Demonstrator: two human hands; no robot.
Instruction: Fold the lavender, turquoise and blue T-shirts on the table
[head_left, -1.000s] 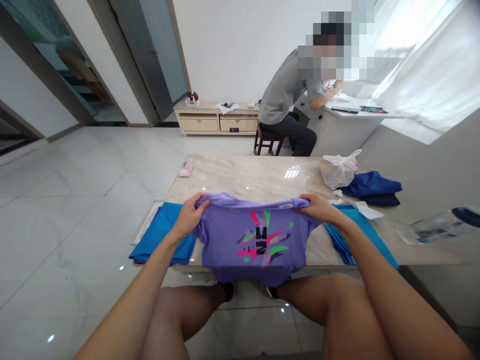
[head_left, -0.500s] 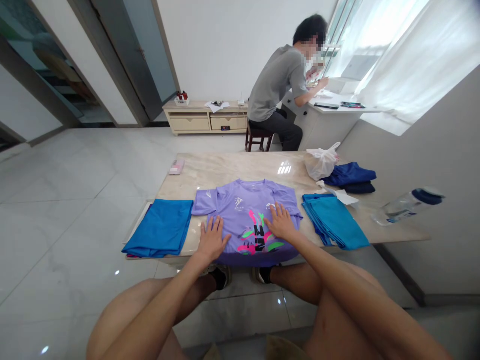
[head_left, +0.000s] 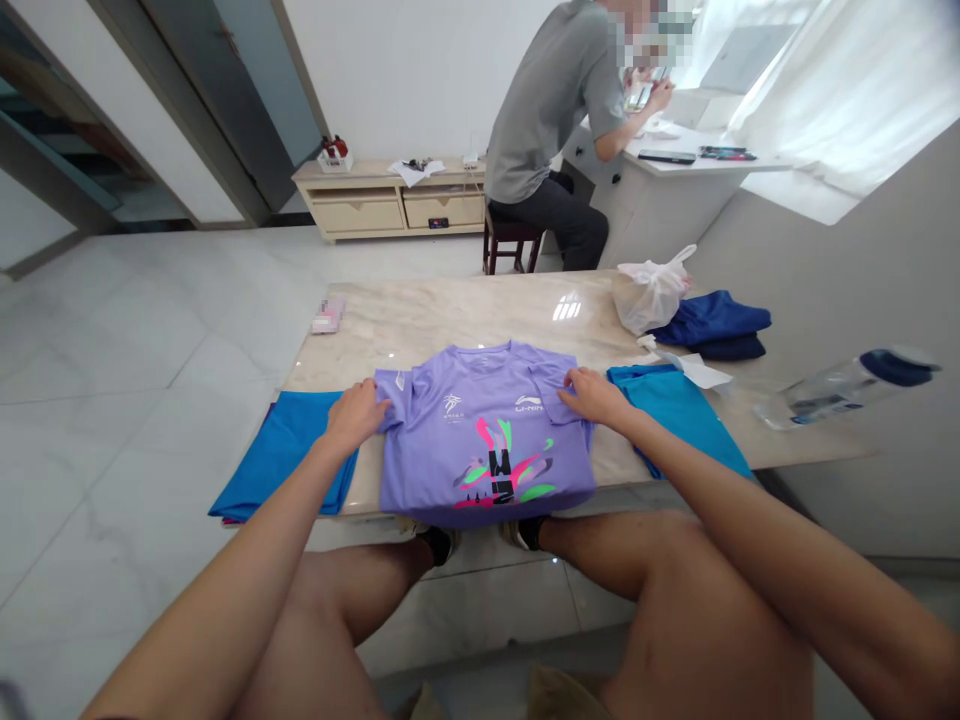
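Note:
A purple T-shirt (head_left: 427, 450) with a bright pink, green and black print lies face up, its lower part hanging over the table's near edge. My left hand (head_left: 355, 415) is closed at the cuff of the sleeve on the left, fingers pinching its edge. On the other side my right hand (head_left: 595, 397) pinches the right sleeve between thumb and fingers. A folded blue cloth (head_left: 281, 450) lies left of the shirt, partly behind my left forearm. To the right sits another folded blue-teal cloth (head_left: 682, 415), partly covered by my right forearm.
On the marble-patterned table (head_left: 450, 310) are a small pink packet (head_left: 328, 316), a white plastic bag (head_left: 651, 295), dark blue folded clothing (head_left: 712, 322), white paper (head_left: 701, 370) and a clear bottle (head_left: 840, 388). Beyond, a person (head_left: 551, 110) sits on a stool at a white desk.
Both hands have moved outward from lying flat on the shirt's front to its two sleeves and closed on them. The camera view has tilted down and closer.

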